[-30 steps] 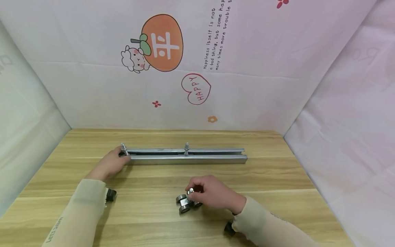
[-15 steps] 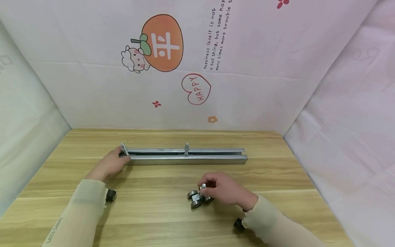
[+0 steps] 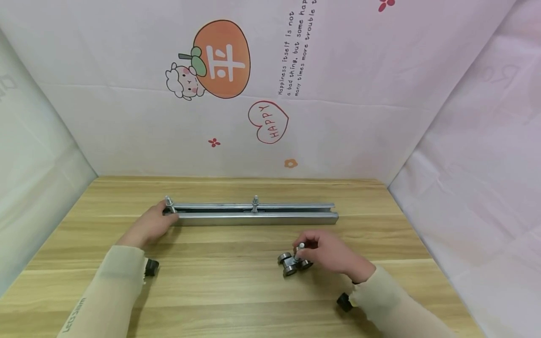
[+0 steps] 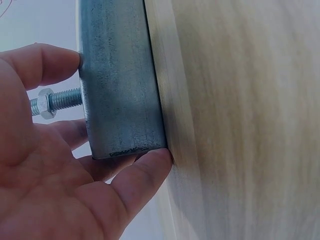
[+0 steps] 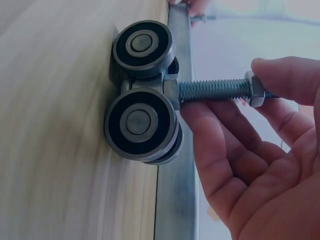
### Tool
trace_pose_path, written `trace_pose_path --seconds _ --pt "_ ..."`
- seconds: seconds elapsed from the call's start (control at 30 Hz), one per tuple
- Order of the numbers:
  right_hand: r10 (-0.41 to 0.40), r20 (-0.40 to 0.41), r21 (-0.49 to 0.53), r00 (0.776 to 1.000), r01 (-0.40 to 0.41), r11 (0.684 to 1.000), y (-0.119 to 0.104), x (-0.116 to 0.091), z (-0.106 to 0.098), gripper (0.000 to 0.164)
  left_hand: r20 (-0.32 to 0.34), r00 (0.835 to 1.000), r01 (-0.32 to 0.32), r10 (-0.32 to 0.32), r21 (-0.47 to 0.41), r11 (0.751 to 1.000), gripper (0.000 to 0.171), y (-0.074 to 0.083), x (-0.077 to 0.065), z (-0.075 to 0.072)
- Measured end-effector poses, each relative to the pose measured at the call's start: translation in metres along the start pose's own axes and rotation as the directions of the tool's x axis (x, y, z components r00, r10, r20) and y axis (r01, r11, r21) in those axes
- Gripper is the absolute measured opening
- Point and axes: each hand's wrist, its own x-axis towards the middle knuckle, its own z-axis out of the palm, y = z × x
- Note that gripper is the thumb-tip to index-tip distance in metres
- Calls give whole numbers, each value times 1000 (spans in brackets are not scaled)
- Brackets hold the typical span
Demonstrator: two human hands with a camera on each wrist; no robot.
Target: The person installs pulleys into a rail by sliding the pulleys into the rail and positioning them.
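My left hand (image 3: 150, 225) grips the left end of a grey metal channel rail (image 3: 296, 219) lying on the table. In the left wrist view the thumb presses the end of the rail (image 4: 120, 80), and a threaded bolt (image 4: 67, 98) with a nut stands out beside the fingers. Another upright bolt (image 3: 255, 204) rises from the rail's slot near its middle. In front of the rail my right hand (image 3: 334, 251) holds a roller trolley (image 3: 290, 265) by its upright bolt. The right wrist view shows its black-and-steel wheels (image 5: 137, 122) at the tabletop and fingers at the threaded bolt (image 5: 215, 90) and nut.
The wood-grain table (image 3: 220, 291) carries the rail near its back edge. A white printed cloth (image 3: 338, 131) hangs behind, with more white cloth at both sides. The rail's right end (image 3: 336, 217) is uncovered.
My right hand has moved the roller trolley to the right and slightly back toward the rail. The left hand and the rail have stayed in place.
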Motion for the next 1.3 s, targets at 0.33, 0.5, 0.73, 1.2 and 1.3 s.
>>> trace_pose_path --seconds 0.33,0.5,0.73,1.2,1.3 --pt "59 -52 -3 997 -59 998 15 -10 -19 13 0 1000 2 -2 -2 1000 81 -3 3 2" --pt "93 -92 13 991 -92 996 25 -14 -27 12 -2 1000 1 -1 3 1000 80 -4 3 3" --pt "104 -143 46 984 -98 994 42 -21 -38 17 -3 1000 2 -2 -3 1000 81 -3 2 2" --pt "153 -325 -9 933 -165 986 73 -32 -63 35 0 1000 7 -7 3 1000 82 -3 2 2" --pt "171 -340 1 925 -182 983 76 -32 -68 37 -11 1000 1 -1 10 1000 81 -1 2 2"
